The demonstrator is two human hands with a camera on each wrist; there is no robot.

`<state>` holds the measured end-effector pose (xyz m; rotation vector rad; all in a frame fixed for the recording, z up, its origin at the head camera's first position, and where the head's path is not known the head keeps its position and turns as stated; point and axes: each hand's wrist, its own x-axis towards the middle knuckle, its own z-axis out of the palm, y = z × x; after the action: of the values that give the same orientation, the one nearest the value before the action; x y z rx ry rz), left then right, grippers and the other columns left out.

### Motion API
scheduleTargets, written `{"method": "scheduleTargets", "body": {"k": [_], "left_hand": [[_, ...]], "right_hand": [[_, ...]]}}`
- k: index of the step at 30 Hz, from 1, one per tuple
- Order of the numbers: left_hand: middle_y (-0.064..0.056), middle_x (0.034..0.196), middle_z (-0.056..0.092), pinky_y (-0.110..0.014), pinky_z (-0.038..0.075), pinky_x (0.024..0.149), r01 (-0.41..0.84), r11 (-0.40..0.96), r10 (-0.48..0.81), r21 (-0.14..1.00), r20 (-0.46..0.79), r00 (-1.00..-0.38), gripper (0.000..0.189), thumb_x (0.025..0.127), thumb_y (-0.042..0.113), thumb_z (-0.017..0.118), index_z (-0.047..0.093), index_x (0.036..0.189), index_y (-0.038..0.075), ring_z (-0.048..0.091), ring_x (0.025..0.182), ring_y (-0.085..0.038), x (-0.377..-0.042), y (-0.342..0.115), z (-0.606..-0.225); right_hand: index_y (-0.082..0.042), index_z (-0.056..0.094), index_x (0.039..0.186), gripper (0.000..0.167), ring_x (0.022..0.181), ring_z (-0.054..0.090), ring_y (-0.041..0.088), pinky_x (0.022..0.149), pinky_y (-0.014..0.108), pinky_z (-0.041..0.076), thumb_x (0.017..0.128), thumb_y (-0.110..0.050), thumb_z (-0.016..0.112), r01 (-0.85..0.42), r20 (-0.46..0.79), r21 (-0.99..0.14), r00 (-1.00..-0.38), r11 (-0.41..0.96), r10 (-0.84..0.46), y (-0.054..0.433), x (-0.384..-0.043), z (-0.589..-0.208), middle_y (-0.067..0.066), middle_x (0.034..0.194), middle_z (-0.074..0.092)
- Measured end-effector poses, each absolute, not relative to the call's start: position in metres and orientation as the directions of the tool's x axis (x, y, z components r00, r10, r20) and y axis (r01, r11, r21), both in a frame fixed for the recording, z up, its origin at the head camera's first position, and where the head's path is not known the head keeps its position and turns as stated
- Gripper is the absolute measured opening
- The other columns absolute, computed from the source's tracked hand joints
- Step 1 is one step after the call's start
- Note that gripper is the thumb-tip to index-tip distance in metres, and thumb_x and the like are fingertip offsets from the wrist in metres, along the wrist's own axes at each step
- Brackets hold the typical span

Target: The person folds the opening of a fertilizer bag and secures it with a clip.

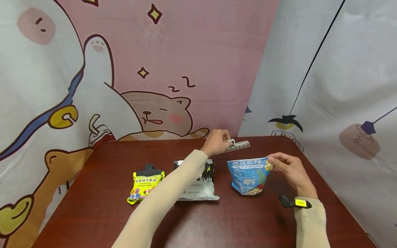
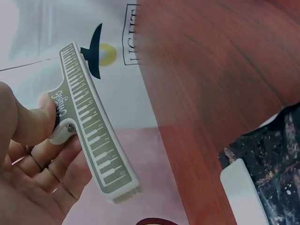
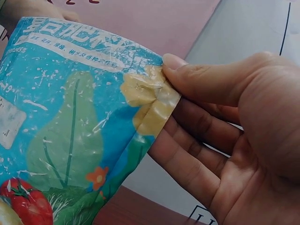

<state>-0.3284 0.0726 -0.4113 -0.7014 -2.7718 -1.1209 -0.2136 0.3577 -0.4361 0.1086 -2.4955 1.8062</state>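
My left hand (image 1: 218, 142) pinches a white bag clip (image 2: 96, 122) by its handle, thumb on one side and fingers behind. Piano keys and small numbers are printed along the clip's long bar. In the head view the clip is above and behind a blue fertilizer bag (image 1: 249, 177). At that bag's upper right corner, my right hand (image 1: 293, 172) pinches the plastic between thumb and fingers. The right wrist view shows a tomato and green leaves printed on the bag. The bag's top edge bears no clip.
A yellow bag (image 1: 143, 187) with a black clip (image 1: 149, 170) on its top lies at the left of the brown table (image 1: 235, 224). Partly hidden by my left forearm, a black and grey soil bag (image 1: 201, 191) lies beside it, with a white clip (image 2: 241, 187) on its top.
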Motion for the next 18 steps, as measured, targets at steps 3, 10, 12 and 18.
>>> {"method": "scheduleTargets", "body": {"k": [3, 10, 12, 18], "left_hand": [[0.005, 0.078, 0.066, -0.027, 0.048, 0.07, 0.453, 0.63, 0.391, 0.631, 0.246, -0.887, 0.009, 0.091, 0.02, 0.074, 0.07, 0.083, 0.019, 0.061, 0.073, -0.011, -0.324, 0.072, -0.408], [0.006, 0.075, 0.065, -0.025, 0.047, 0.067, 0.47, 0.615, 0.394, 0.633, 0.27, -0.879, 0.012, 0.089, 0.018, 0.074, 0.07, 0.079, 0.02, 0.059, 0.07, -0.01, -0.314, 0.069, -0.401], [0.007, 0.074, 0.065, -0.024, 0.046, 0.066, 0.479, 0.611, 0.397, 0.63, 0.279, -0.874, 0.012, 0.089, 0.018, 0.074, 0.07, 0.078, 0.021, 0.059, 0.069, -0.01, -0.311, 0.068, -0.399], [0.007, 0.072, 0.065, -0.026, 0.045, 0.063, 0.495, 0.578, 0.406, 0.649, 0.297, -0.864, 0.01, 0.089, 0.019, 0.075, 0.071, 0.08, 0.022, 0.058, 0.068, -0.01, -0.302, 0.067, -0.388]], "right_hand": [[-0.002, 0.073, 0.116, 0.034, 0.081, 0.072, 0.011, 0.078, 0.027, 0.061, 0.099, -0.032, 0.069, -0.085, 0.084, -0.947, -0.996, 0.31, -0.017, 0.358, -0.213, -0.436, -0.011, 0.095, 0.074], [-0.003, 0.074, 0.114, 0.033, 0.08, 0.072, 0.011, 0.077, 0.028, 0.061, 0.098, -0.031, 0.07, -0.07, 0.07, -0.951, -0.997, 0.301, -0.011, 0.357, -0.214, -0.437, -0.011, 0.094, 0.073], [-0.003, 0.074, 0.114, 0.033, 0.08, 0.072, 0.011, 0.077, 0.028, 0.061, 0.098, -0.031, 0.071, -0.066, 0.067, -0.953, -0.998, 0.295, -0.008, 0.357, -0.214, -0.437, -0.011, 0.094, 0.073], [-0.003, 0.075, 0.112, 0.03, 0.08, 0.072, 0.011, 0.075, 0.026, 0.061, 0.098, -0.029, 0.072, -0.067, 0.069, -0.963, -0.998, 0.262, -0.004, 0.359, -0.214, -0.437, -0.01, 0.094, 0.074]]}}
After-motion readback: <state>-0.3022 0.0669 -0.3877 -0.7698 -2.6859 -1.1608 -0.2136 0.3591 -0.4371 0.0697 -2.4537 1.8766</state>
